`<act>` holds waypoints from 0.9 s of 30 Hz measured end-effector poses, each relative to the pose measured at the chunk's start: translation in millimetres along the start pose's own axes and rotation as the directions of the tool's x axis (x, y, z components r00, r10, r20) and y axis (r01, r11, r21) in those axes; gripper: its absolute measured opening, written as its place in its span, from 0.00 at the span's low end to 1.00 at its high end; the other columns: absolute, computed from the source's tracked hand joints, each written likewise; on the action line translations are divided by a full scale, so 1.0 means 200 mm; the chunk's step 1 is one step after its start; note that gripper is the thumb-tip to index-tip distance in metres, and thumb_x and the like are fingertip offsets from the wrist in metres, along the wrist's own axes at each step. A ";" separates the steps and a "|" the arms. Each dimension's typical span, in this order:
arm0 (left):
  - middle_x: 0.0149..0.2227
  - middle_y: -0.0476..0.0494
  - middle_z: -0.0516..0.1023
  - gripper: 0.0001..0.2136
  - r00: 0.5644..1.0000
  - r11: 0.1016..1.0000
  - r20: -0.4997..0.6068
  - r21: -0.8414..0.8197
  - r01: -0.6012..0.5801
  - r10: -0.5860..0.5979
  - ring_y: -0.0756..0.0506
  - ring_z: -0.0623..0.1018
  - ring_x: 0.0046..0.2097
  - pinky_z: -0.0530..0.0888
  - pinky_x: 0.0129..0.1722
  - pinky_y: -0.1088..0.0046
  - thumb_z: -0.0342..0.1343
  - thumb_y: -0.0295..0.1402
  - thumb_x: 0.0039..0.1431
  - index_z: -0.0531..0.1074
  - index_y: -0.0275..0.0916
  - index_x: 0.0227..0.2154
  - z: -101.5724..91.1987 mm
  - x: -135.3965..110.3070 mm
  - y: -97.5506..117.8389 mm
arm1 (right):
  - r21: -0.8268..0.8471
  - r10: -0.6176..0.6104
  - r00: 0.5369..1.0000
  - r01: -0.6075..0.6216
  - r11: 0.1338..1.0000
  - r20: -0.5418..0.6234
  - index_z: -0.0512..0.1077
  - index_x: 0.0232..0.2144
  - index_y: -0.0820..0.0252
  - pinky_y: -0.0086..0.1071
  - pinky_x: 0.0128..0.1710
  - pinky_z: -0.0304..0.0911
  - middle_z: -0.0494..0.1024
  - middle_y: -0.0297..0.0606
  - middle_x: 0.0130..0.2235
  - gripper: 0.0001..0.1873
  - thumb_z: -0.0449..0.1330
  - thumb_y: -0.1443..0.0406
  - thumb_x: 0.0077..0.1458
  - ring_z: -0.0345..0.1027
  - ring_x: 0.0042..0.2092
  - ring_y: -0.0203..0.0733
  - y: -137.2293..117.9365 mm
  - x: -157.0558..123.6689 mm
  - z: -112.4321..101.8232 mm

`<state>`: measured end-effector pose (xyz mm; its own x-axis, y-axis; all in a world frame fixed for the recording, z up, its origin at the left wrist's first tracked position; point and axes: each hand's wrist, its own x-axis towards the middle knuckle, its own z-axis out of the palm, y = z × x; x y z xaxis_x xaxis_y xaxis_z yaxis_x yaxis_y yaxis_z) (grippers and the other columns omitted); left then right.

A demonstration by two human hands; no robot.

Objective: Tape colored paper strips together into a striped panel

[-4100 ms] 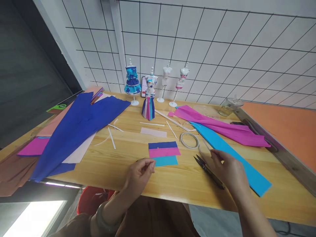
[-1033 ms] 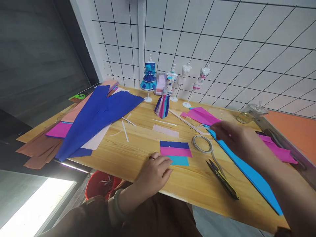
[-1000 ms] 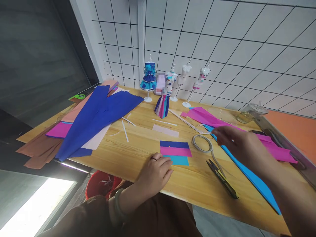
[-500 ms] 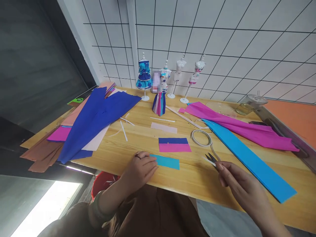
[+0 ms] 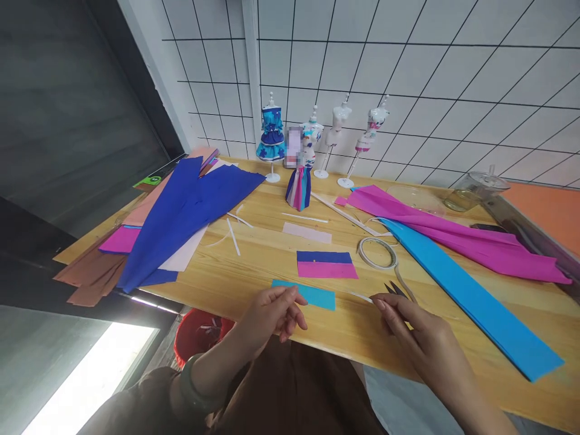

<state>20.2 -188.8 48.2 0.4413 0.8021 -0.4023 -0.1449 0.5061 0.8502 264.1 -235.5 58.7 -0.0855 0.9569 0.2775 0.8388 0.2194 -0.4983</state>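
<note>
My left hand (image 5: 276, 311) is lifted over the near left part of a turquoise paper rectangle (image 5: 319, 296). Its fingers are loosely curled and apart, with nothing in them. Between thumb and forefinger, my right hand (image 5: 410, 329) pinches a thin white strip (image 5: 361, 297) that points left toward the turquoise paper. Dark scissor blades (image 5: 395, 289) show just behind the right hand; their handles are hidden, so I cannot tell whether the palm still holds them. Beyond the turquoise piece lies a blue and magenta paper rectangle (image 5: 327, 266).
A tape roll (image 5: 377, 254) lies right of centre, near long blue paper (image 5: 466, 302) and magenta paper (image 5: 453, 232). Dark blue paper (image 5: 194, 205) covers the left side. Small dress forms (image 5: 272, 133) stand at the back. A red bin (image 5: 194, 335) sits below the table edge.
My left hand has lifted off the turquoise paper and turned, its fingers loosening. My right hand has moved left, with the white strip brought closer to the turquoise paper.
</note>
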 end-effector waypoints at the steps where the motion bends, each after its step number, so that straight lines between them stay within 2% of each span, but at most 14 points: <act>1: 0.19 0.47 0.72 0.20 0.999 0.998 0.031 -0.052 0.030 -0.028 0.55 0.63 0.17 0.58 0.14 0.82 0.51 0.49 0.52 0.68 0.33 0.29 0.00 0.00 0.00 | -0.023 -0.031 0.999 0.030 0.999 -0.011 0.69 0.36 0.58 0.26 0.23 0.58 0.68 0.30 0.20 0.12 0.48 0.59 0.59 0.64 0.22 0.33 0.00 -0.01 0.00; 4: 0.18 0.46 0.72 0.21 0.991 0.983 0.094 -0.145 0.109 -0.096 0.55 0.64 0.16 0.58 0.12 0.82 0.51 0.51 0.51 0.68 0.32 0.28 0.00 0.00 0.01 | -0.091 -0.122 0.992 0.118 0.989 -0.036 0.68 0.37 0.58 0.29 0.25 0.59 0.68 0.32 0.22 0.11 0.48 0.61 0.60 0.64 0.25 0.35 0.01 -0.03 0.00; 9: 0.18 0.45 0.72 0.21 0.984 0.978 0.126 -0.154 0.144 -0.125 0.55 0.64 0.15 0.58 0.11 0.83 0.53 0.50 0.50 0.68 0.32 0.26 -0.01 0.00 0.01 | -0.184 -0.224 0.973 0.212 0.960 -0.047 0.68 0.39 0.60 0.33 0.29 0.58 0.70 0.35 0.25 0.10 0.50 0.62 0.59 0.65 0.28 0.38 0.00 -0.07 0.00; 16: 0.18 0.48 0.71 0.12 0.977 0.984 0.174 -0.110 0.143 -0.123 0.57 0.63 0.15 0.57 0.11 0.84 0.57 0.39 0.50 0.66 0.34 0.24 -0.01 -0.01 0.01 | -0.253 -0.321 0.947 0.304 0.918 -0.027 0.67 0.39 0.63 0.35 0.30 0.58 0.72 0.40 0.28 0.10 0.50 0.64 0.59 0.67 0.30 0.41 0.01 -0.08 -0.01; 22: 0.17 0.51 0.70 0.12 0.978 0.990 0.157 -0.001 0.141 -0.139 0.58 0.61 0.14 0.56 0.11 0.83 0.56 0.38 0.50 0.64 0.35 0.21 -0.01 -0.01 -0.01 | -0.208 -0.273 0.961 0.259 0.943 -0.043 0.69 0.38 0.61 0.35 0.29 0.59 0.70 0.36 0.25 0.10 0.51 0.63 0.58 0.66 0.28 0.40 0.01 -0.10 -0.01; 27: 0.19 0.53 0.68 0.14 0.985 0.972 0.168 0.235 -0.003 -0.038 0.57 0.62 0.17 0.59 0.15 0.82 0.52 0.44 0.54 0.63 0.36 0.24 -0.04 -0.02 -0.02 | 0.005 -0.156 0.986 0.156 0.988 -0.055 0.71 0.35 0.57 0.30 0.31 0.65 0.76 0.37 0.31 0.08 0.53 0.62 0.57 0.71 0.34 0.39 0.00 -0.10 -0.01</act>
<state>12.2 -190.7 43.7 0.5891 0.7178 -0.3712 0.0659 0.4152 0.9073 266.8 -254.6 55.8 -0.1854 0.8991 0.3965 0.8123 0.3673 -0.4531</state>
